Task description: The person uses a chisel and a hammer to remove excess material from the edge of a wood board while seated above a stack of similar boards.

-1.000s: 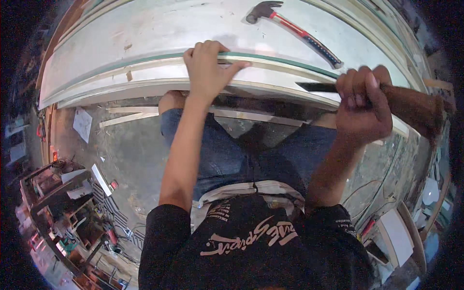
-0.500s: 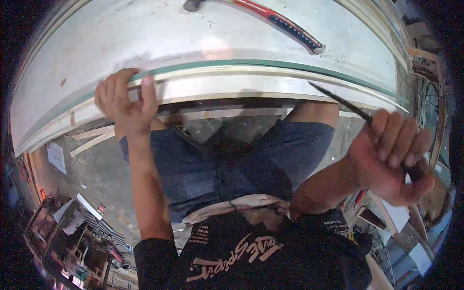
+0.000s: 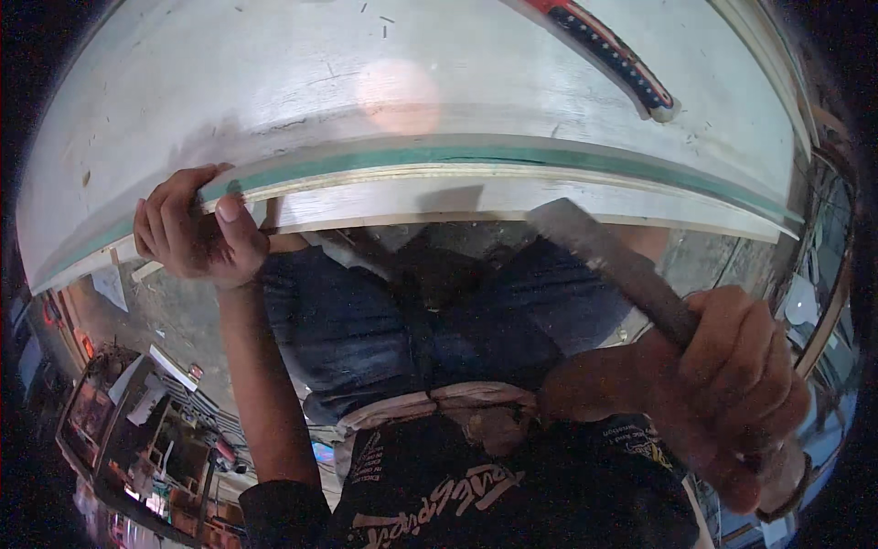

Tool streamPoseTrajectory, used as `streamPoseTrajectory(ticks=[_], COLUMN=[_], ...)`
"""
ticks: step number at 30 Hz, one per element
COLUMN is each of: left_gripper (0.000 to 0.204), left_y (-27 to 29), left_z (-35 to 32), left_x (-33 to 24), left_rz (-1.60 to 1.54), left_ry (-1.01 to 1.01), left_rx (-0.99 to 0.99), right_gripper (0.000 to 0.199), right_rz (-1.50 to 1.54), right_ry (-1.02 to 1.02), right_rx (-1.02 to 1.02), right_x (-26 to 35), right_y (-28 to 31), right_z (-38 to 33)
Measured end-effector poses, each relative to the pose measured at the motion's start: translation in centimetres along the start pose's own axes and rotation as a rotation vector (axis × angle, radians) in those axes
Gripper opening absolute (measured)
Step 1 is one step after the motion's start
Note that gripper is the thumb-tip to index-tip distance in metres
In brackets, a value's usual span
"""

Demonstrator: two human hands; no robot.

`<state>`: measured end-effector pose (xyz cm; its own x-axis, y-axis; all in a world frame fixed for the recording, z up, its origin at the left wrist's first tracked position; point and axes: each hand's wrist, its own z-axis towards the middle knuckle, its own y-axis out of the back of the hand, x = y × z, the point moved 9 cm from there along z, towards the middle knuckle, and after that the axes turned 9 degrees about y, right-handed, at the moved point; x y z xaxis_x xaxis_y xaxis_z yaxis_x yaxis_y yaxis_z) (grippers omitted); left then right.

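My left hand (image 3: pixel 203 229) is curled over the near edge of a wide white panel (image 3: pixel 274 82), its thumb against the rim. A green strip (image 3: pixel 384 154) runs along that edge beside pale wood edging (image 3: pixel 366 177). My right hand (image 3: pixel 732 384) grips a flat, dark metal blade with a square end (image 3: pixel 622 252), held out over my lap. A brown part shows behind that hand; I cannot tell whether the blade is a file or a chisel. The blade's tip is close to the panel's near edge, and contact cannot be made out.
A hammer (image 3: pixel 613 55) with a red and dark blue handle lies on the panel; its head is out of view. My legs, in blue shorts (image 3: pixel 366 320), are beneath the panel's near edge. Cluttered shelving (image 3: pixel 137 439) stands at the lower left.
My right hand has lowered and turned the blade from edge-on to flat. My left hand has shifted left and down with its grip on the edge. The view has moved, cutting off the hammer's head.
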<state>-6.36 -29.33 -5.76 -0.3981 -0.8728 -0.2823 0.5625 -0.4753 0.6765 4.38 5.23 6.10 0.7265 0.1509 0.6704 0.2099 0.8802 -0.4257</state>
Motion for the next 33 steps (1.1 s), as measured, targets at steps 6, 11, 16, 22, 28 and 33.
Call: streamPoseTrajectory(ticks=[6, 11, 16, 22, 28, 33], left_gripper=[0.037, 0.035, 0.034, 0.034, 0.034, 0.03], left_y=[0.0, 0.0, 0.0, 0.2, 0.4, 0.5], left_z=[-0.2, -0.3, -0.4, -0.6, -0.4, -0.4], left_x=[0.8, 0.7, 1.1, 0.9, 0.9, 0.6], left_rz=[-0.086, -0.033, 0.026, -0.015, -0.057, -0.017], left_ry=[0.024, 0.019, 0.089, 0.131, 0.167, 0.166], left_rx=[0.009, -0.008, 0.03, -0.061, -0.054, 0.007], right_gripper=[0.045, 0.046, 0.049, 0.053, 0.051, 0.051], right_rz=[-0.014, -0.082, -0.048, -0.115, -0.163, -0.118], right_ry=[0.089, 0.105, 0.077, -0.057, -0.161, -0.162], right_rx=[0.161, 0.302, 0.419, 0.587, 0.594, 0.453], right_x=[-1.6, -3.6, -5.3, -6.8, -7.3, -7.3], right_y=[-3.8, -7.5, -11.0, -14.3, -15.5, -15.0], right_z=[-2.3, -3.1, -2.8, -3.0, -3.2, -3.4])
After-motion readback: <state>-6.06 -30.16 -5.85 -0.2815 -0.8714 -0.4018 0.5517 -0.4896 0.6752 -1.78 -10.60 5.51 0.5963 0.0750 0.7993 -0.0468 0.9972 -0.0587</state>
